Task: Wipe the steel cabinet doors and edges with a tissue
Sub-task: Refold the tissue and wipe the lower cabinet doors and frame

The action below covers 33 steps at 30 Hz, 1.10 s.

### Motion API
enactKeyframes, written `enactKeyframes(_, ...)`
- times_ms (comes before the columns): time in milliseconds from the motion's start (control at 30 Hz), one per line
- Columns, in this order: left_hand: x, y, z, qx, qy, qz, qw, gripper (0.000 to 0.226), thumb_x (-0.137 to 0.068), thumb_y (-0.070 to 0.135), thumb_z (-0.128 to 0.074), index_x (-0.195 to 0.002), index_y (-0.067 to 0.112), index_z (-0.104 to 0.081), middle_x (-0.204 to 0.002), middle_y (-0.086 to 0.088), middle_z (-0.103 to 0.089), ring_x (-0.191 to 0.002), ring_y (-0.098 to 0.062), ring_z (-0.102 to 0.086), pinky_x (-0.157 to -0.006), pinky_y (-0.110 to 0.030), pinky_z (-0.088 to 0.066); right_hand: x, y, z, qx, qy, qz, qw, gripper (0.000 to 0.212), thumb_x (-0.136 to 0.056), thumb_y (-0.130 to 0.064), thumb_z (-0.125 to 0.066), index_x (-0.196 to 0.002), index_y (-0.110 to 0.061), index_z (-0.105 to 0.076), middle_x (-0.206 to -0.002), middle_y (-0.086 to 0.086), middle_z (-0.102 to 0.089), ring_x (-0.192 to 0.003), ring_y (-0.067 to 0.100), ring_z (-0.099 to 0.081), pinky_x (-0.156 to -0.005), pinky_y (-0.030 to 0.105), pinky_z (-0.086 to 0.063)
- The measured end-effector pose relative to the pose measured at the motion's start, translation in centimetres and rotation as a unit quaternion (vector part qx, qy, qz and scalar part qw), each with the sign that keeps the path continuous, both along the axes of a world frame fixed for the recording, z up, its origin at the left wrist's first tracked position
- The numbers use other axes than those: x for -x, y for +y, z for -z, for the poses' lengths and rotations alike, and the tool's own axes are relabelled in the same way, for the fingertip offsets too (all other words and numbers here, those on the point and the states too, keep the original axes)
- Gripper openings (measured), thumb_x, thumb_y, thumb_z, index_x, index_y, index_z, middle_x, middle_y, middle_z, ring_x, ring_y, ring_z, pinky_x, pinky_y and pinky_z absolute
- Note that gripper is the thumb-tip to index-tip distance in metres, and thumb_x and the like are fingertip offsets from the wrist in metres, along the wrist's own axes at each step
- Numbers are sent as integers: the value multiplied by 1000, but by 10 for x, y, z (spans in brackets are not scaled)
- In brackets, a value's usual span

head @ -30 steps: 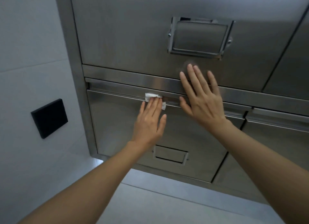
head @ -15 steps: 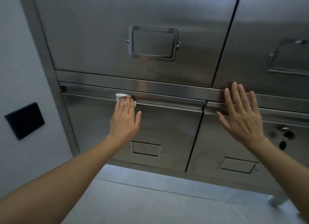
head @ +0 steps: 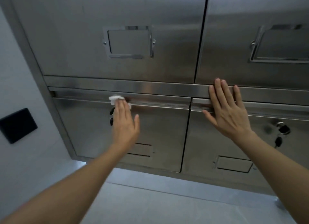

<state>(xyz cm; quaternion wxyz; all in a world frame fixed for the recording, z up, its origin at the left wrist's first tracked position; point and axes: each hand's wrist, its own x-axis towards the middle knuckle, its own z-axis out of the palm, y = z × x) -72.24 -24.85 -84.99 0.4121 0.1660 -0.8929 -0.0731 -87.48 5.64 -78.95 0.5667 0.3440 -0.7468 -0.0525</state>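
The tissue [head: 115, 99] is pressed by the flat-fingered left hand [head: 124, 123] against the lower-left door's [head: 160, 131] top edge, apparently mid-wipe; the right hand [head: 229, 111] rests flat, holding nothing, right of that door. Further rightward strokes seem needed.

A tissue [head: 116, 99] is pressed under the left hand [head: 124, 123] on the lower left door's [head: 160, 133] top edge. To the right, the right hand [head: 228, 113] is laid across the lower right door's [head: 217, 150] top edge.

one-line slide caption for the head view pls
Left hand presses a white tissue along a lower steel door's top edge while the right hand rests flat nearby.
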Motion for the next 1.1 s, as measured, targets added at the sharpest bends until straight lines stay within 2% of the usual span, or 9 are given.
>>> enactKeyframes(100,2,-1,-3,-12,-2,25,1000,74,-100,48,-14,-154,-2,-2,-163,-18,1,-152,-25,6,-124,-36,2,3,-2,1,15,-9,-5,1000,77,-103,-52,-35,-157,-1,-14,-164,18,-6,-153,30,-3,-123,50,-2)
enactKeyframes(300,50,114,8,90,-6,110,990,69,-101,38,-30,-152,-7,-19,-160,-25,-19,-150,-36,-15,-123,-43,-9,10,-1,3,29,23,-8,999,77,-103,-51,-38,-157,-1,-15,-164,17,-7,-153,28,-1,-123,51,-4)
enactKeyframes(433,45,82,10,119,19,77,990,62,-104,36,-27,-151,-4,-26,-158,-21,-26,-148,-33,-24,-121,-45,-16,13,-3,2,34,41,-16,998,76,-102,-50,-39,-157,-2,-17,-164,16,-9,-153,27,-2,-124,49,-4)
enactKeyframes(533,23,19,9,34,39,1,999,66,-105,41,-20,-153,-1,-7,-163,-16,-6,-152,-27,-4,-124,-35,-2,15,-6,5,48,47,-22,997,75,-102,-49,-40,-156,-1,-19,-163,17,-11,-153,27,-3,-124,50,-4)
enactKeyframes(600,22,10,6,-6,40,6,999,68,-103,42,-22,-153,1,1,-164,-14,3,-152,-24,7,-123,-29,7,17,-6,5,48,53,-23,997,76,-101,-48,-41,-156,0,-20,-163,18,-11,-153,28,-4,-124,50,-4)
enactKeyframes(733,51,81,10,53,75,93,991,66,-100,34,-35,-150,-7,-22,-156,-29,-26,-147,-38,-17,-124,-38,-5,19,-4,5,44,72,-12,996,77,-100,-48,-43,-155,1,-21,-162,18,-12,-153,28,-3,-123,51,-4)
enactKeyframes(833,69,153,8,67,59,151,984,63,-105,37,-24,-148,-9,-27,-154,-28,-31,-147,-37,-20,-124,-43,-14,20,-4,7,41,74,-11,996,76,-101,-49,-41,-155,1,-22,-162,18,-13,-153,27,0,-123,51,-4)
enactKeyframes(967,63,135,9,108,55,135,983,61,-105,35,-19,-147,-6,-35,-153,-24,-36,-146,-35,-28,-123,-44,-15,19,-5,7,44,78,-10,996,77,-100,-49,-42,-155,1,-22,-162,18,-14,-153,27,0,-123,51,-4)
enactKeyframes(1100,30,27,9,36,53,-23,998,68,-104,40,-23,-152,-7,-22,-160,-23,-21,-150,-33,-15,-122,-49,-14,20,-7,8,49,84,-7,995,76,-100,-48,-41,-155,0,-21,-162,18,-15,-153,28,-3,-123,51,-5)
